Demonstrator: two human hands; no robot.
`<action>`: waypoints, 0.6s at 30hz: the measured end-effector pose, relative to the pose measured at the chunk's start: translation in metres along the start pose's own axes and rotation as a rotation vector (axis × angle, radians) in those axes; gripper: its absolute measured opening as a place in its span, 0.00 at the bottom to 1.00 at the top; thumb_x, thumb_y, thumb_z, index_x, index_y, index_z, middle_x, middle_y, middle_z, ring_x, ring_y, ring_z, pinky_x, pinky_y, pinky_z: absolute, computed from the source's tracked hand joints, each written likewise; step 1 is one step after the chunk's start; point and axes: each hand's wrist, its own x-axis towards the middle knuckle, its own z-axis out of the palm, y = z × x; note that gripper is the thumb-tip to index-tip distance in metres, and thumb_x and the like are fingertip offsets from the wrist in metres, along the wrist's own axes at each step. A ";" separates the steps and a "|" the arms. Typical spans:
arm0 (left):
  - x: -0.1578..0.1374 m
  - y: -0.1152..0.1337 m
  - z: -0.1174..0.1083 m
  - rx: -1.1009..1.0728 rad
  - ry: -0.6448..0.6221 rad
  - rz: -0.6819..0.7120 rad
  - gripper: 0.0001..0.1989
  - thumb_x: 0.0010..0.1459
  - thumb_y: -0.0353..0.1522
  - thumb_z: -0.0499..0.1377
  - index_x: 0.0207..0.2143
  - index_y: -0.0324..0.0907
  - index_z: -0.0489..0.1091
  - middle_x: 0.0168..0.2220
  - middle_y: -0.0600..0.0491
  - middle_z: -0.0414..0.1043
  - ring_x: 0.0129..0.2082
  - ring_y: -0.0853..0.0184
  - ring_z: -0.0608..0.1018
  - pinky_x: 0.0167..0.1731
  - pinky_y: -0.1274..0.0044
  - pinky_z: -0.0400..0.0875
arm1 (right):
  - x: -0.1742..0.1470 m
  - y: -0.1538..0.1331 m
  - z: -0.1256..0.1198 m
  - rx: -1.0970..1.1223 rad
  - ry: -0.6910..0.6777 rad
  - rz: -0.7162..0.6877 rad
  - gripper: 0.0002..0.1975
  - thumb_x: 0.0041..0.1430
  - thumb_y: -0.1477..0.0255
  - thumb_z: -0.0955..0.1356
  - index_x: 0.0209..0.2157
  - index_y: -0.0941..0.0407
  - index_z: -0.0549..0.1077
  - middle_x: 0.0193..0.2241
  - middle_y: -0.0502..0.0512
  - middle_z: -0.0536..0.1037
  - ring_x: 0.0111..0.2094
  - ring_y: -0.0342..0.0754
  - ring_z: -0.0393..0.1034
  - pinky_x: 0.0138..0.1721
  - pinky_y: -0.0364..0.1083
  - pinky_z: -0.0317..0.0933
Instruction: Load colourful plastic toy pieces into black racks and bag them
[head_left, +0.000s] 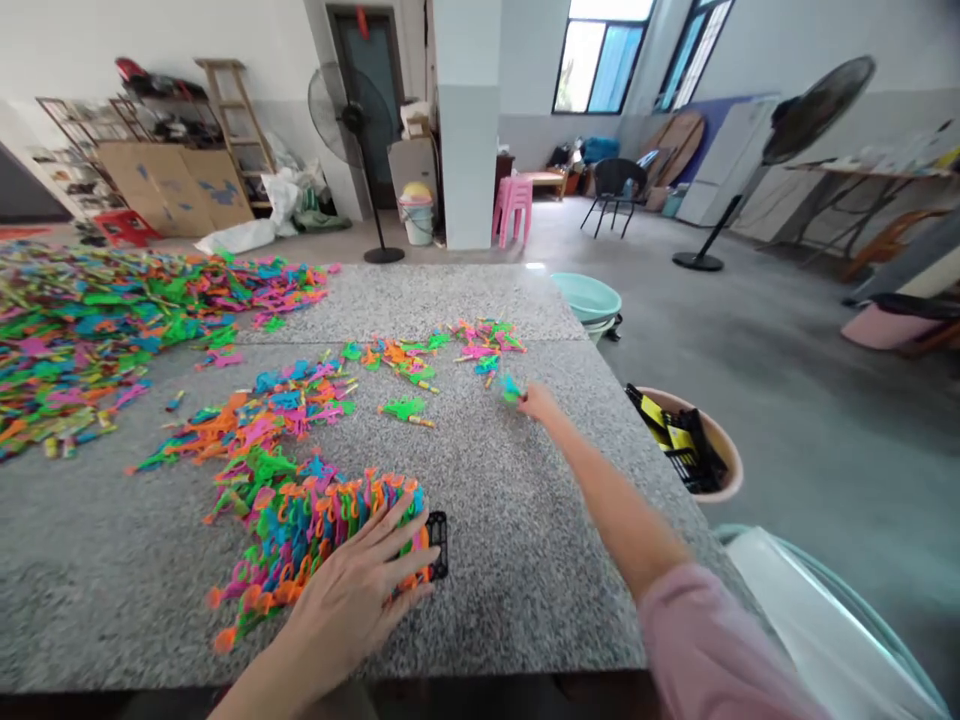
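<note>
My left hand (356, 580) lies with fingers stretched out over a tight row of small plastic toys (300, 525) in orange, green, blue and pink. The row lies along a black plastic rack, whose open-work end (438, 545) sticks out past my fingertips. Farther off, my right hand (534, 400) is closed on a small blue plastic toy (511, 388), smeared by motion. Near it on the granite table lie a loose cluster of toys (491, 340) and a single green toy (405, 408) with a printed paper tube.
A big heap of the same coloured toys (112, 310) covers the table's far left. Beyond the granite table's (517, 520) right edge stand a tub with black racks (682, 440) and a turquoise basin (589, 295). Two standing fans (367, 150) and pink stools (514, 205) are farther back.
</note>
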 end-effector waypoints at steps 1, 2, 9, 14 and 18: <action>0.000 0.001 -0.001 0.002 0.000 -0.001 0.13 0.65 0.38 0.56 0.50 0.49 0.76 0.57 0.50 0.72 0.62 0.53 0.68 0.54 0.60 0.74 | -0.011 0.004 0.006 0.010 -0.062 0.009 0.05 0.56 0.79 0.68 0.28 0.61 0.76 0.20 0.55 0.77 0.26 0.47 0.75 0.30 0.40 0.64; 0.001 0.002 -0.001 0.002 0.002 -0.005 0.14 0.65 0.37 0.56 0.50 0.48 0.76 0.57 0.50 0.72 0.62 0.53 0.68 0.54 0.60 0.73 | -0.027 0.006 0.013 0.057 -0.130 0.002 0.05 0.58 0.78 0.68 0.30 0.60 0.76 0.21 0.53 0.78 0.25 0.46 0.75 0.30 0.40 0.64; 0.002 0.006 -0.003 -0.006 0.002 -0.043 0.13 0.67 0.36 0.54 0.47 0.45 0.76 0.59 0.46 0.70 0.65 0.53 0.65 0.57 0.60 0.71 | -0.149 -0.042 0.088 0.648 -0.236 -0.353 0.04 0.53 0.74 0.71 0.33 0.57 0.76 0.30 0.51 0.81 0.31 0.44 0.76 0.35 0.40 0.65; 0.003 0.008 -0.003 -0.009 0.020 -0.043 0.12 0.67 0.35 0.54 0.45 0.44 0.76 0.59 0.46 0.69 0.65 0.53 0.64 0.58 0.59 0.69 | -0.152 -0.069 0.094 0.381 -0.249 -0.434 0.05 0.53 0.77 0.68 0.33 0.56 0.76 0.28 0.52 0.80 0.31 0.45 0.74 0.33 0.39 0.60; 0.006 0.008 -0.004 -0.004 0.092 -0.008 0.12 0.66 0.32 0.55 0.48 0.43 0.75 0.60 0.45 0.67 0.63 0.54 0.66 0.58 0.60 0.70 | -0.141 -0.079 0.076 0.163 -0.301 -0.546 0.10 0.51 0.80 0.66 0.34 0.56 0.76 0.28 0.53 0.80 0.31 0.46 0.73 0.31 0.40 0.56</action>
